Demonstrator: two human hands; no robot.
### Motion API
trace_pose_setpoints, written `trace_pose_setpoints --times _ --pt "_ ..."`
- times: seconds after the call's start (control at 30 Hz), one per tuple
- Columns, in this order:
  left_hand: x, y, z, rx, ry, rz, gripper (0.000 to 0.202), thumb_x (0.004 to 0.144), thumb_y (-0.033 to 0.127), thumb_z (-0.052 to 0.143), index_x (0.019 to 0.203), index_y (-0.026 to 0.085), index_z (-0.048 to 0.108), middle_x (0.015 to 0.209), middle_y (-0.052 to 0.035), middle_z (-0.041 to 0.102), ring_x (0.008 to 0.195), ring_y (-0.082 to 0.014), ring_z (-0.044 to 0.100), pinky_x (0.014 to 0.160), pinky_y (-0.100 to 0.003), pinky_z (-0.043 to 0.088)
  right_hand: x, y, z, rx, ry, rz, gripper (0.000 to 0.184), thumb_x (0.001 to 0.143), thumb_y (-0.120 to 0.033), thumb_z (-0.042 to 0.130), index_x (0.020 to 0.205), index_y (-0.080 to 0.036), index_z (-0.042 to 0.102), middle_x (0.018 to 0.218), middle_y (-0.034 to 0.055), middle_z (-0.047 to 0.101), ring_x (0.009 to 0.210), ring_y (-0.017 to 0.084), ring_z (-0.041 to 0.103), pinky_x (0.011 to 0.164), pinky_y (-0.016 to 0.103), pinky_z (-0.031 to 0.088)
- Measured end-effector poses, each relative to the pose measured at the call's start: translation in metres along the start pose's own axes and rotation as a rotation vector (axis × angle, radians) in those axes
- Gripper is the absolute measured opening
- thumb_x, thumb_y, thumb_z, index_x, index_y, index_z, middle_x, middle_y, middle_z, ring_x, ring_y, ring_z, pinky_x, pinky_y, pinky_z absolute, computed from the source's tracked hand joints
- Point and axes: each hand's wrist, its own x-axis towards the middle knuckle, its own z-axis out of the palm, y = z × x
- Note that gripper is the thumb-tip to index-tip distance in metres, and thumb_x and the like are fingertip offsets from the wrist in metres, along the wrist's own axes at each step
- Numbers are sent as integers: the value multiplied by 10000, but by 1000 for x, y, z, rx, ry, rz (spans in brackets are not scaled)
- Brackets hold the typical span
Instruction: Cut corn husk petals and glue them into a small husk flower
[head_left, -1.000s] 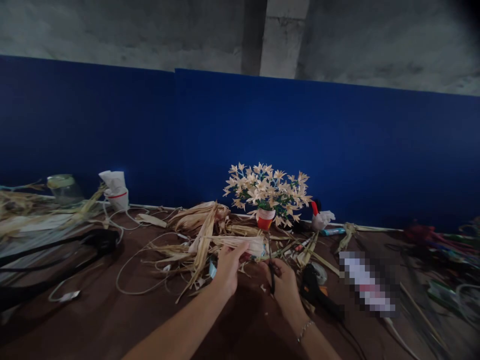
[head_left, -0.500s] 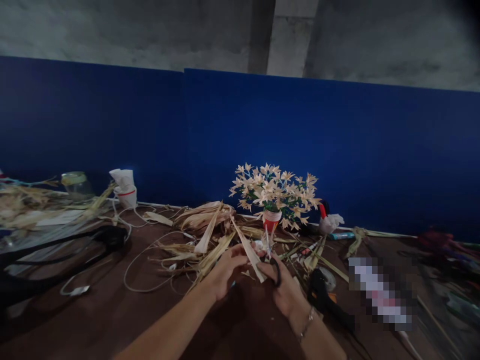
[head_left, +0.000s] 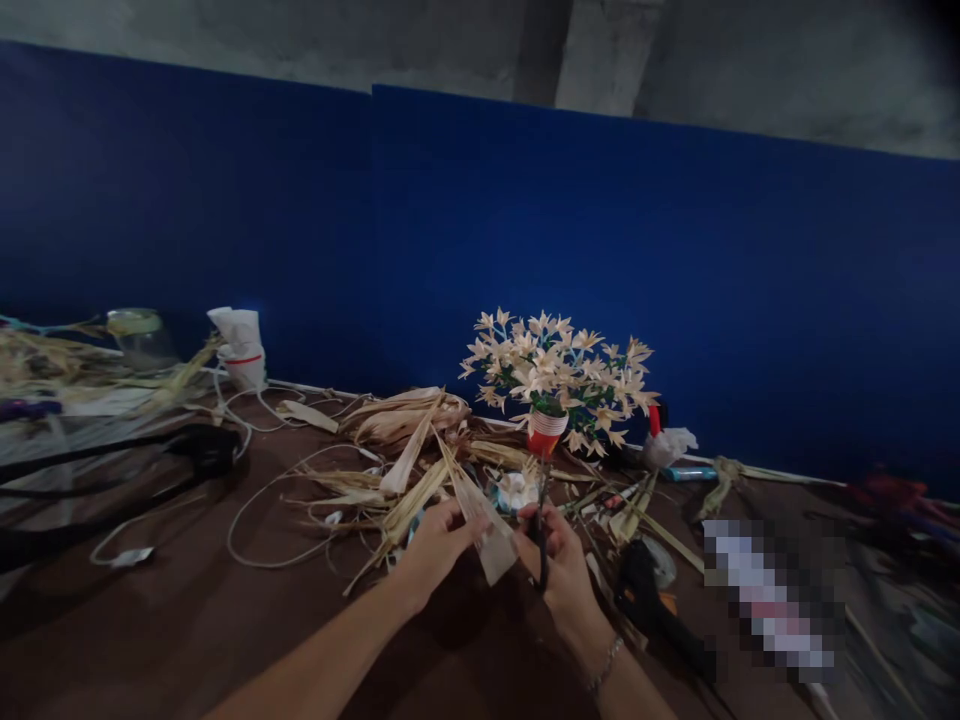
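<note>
A dry, pale corn husk strip [head_left: 484, 530] hangs between my two hands, broad at its lower end. My left hand [head_left: 437, 553] is closed on its left edge with thumb and fingers. In my right hand [head_left: 564, 570] is a pair of dark-handled scissors [head_left: 541, 535], blades pointing away from me; the fingers of this hand also come up to the husk's right edge. Just beyond stands a red cup [head_left: 546, 432] holding a bunch of cream husk flowers [head_left: 551, 365]. A heap of dry husks [head_left: 412, 430] lies behind my left hand.
A black glue gun [head_left: 649, 590] lies right of my right hand, near a clear tape roll [head_left: 660, 562]. White cable [head_left: 262, 560] loops across the brown table at left. A white cup [head_left: 245, 368] and a glass jar [head_left: 141, 335] stand by the blue partition [head_left: 300, 230].
The husk strip has been turned so its broad face shows, and my left hand has shifted slightly left. The scissors have swung more upright in my right hand. The camera view has tilted down.
</note>
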Motion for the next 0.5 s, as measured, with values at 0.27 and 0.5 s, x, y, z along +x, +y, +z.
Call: trace_pose_setpoints --times 0.27,0.5 --pt "-5 -2 4 -36 81 -2 212 634 346 680 706 147 674 650 -32 657 595 -151 571 582 -221 439 -2 0 0 -41 8 -51 353 540 -315 764 783 -192 540 681 -22 563 573 111 505 546 214 423" --pt "8 5 -14 -151 345 175 296 639 359 679 831 135 644 701 -26 636 629 -140 574 597 -218 454 -15 -13 5 -166 -244 225 350 606 -398 714 815 -145 592 622 5 591 540 106 528 494 196 390"
